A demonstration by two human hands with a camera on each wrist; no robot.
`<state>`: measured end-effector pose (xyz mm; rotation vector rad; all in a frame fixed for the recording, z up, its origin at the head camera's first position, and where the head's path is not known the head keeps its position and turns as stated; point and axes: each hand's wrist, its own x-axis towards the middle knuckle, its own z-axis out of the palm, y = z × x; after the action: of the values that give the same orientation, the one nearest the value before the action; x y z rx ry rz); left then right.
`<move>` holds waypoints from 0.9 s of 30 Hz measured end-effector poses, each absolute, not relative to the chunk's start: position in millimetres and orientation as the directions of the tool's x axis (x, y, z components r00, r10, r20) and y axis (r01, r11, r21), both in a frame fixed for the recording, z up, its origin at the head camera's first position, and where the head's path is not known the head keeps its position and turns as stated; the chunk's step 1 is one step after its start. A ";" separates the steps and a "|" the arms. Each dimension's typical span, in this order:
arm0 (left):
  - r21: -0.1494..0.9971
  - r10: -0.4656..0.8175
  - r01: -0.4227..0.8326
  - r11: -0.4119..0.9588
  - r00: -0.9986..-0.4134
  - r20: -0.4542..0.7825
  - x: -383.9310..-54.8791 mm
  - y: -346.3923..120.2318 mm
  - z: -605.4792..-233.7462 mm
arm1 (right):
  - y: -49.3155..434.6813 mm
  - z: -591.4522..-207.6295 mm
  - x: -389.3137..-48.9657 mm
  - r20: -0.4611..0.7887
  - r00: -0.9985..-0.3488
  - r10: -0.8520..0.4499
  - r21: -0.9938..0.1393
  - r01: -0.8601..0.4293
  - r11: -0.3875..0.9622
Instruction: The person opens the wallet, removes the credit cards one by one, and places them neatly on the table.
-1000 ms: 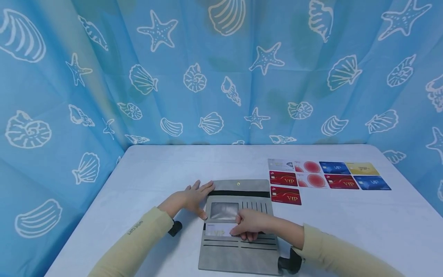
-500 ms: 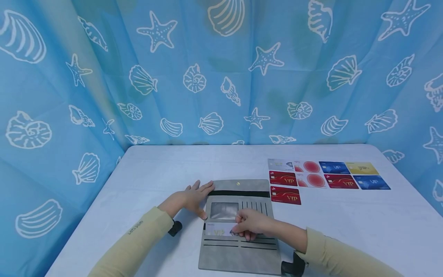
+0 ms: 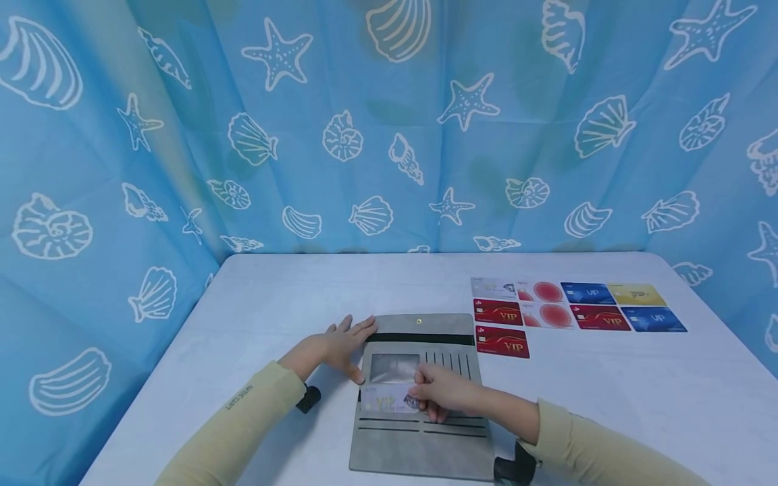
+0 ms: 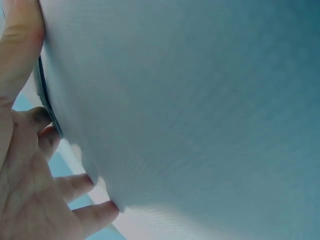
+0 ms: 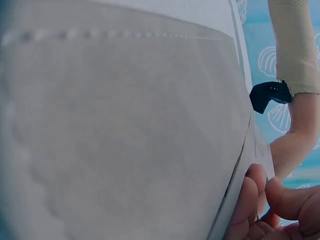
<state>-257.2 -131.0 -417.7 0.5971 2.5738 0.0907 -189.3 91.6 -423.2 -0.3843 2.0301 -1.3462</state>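
A grey wallet (image 3: 419, 459) lies unfolded on the table, with rows of card slots and a clear window (image 3: 395, 368). Across its left middle, just below the window, is a silvery VIP card (image 3: 383, 398). My right hand (image 3: 446, 389) pinches this card's right end between thumb and fingers; the right wrist view shows the card (image 5: 262, 150) standing out from the wallet. With fingers spread, my left hand (image 3: 331, 349) rests at the wallet's upper left edge, thumb and some fingertips touching it. In the left wrist view the other fingers (image 4: 97, 217) of that hand press on the table.
Right of the wallet several cards lie in rows: red VIP cards (image 3: 502, 341), blue cards (image 3: 654, 319), a yellow card (image 3: 635, 294), cards with red circles (image 3: 548, 315) and another silvery card (image 3: 494, 288). A blue shell-patterned curtain (image 3: 389, 135) hangs behind the white table (image 3: 273, 290).
The silvery card has shifted slightly up towards the window, and more of its face shows. My right hand has moved up a little with it. The left hand stays in place.
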 end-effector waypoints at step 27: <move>0.164 0.438 0.409 0.898 -0.788 -0.433 -256.9 -130.4 -418.7 | 111.8 -416.4 -188.6 -0.133 -0.833 -0.538 -0.956 -0.035 0.291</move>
<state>-256.9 -130.4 -418.7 0.6144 2.5912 0.0846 -188.6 111.8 -416.4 -0.5122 2.1331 -1.5632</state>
